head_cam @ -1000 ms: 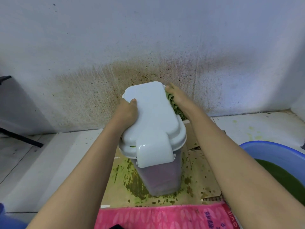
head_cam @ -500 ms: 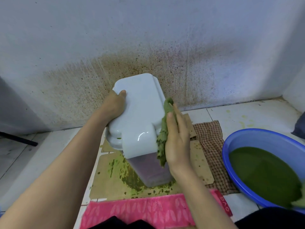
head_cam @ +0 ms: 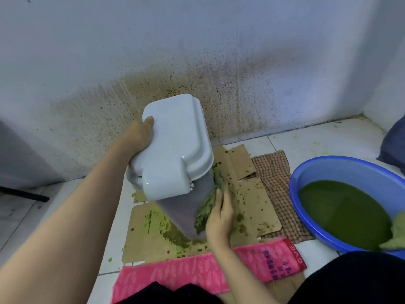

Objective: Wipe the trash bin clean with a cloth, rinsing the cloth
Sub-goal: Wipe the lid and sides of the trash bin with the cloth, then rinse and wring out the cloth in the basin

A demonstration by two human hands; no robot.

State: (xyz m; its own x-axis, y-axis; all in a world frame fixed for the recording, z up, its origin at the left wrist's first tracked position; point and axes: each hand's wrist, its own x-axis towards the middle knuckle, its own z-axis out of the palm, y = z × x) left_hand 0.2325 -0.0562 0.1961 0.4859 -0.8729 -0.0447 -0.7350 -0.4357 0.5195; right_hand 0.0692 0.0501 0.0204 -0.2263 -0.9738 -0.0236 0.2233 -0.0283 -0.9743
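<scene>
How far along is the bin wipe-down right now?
Done: the white lid looks clean. In hand: the left hand tilts the trash bin while the right hand presses the green-soiled cloth against its lower side. Left: rinsing in the blue basin, and green smears remain on the cardboard at the bin's base.

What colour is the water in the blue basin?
Dark murky green water, seen in the head view.
</scene>
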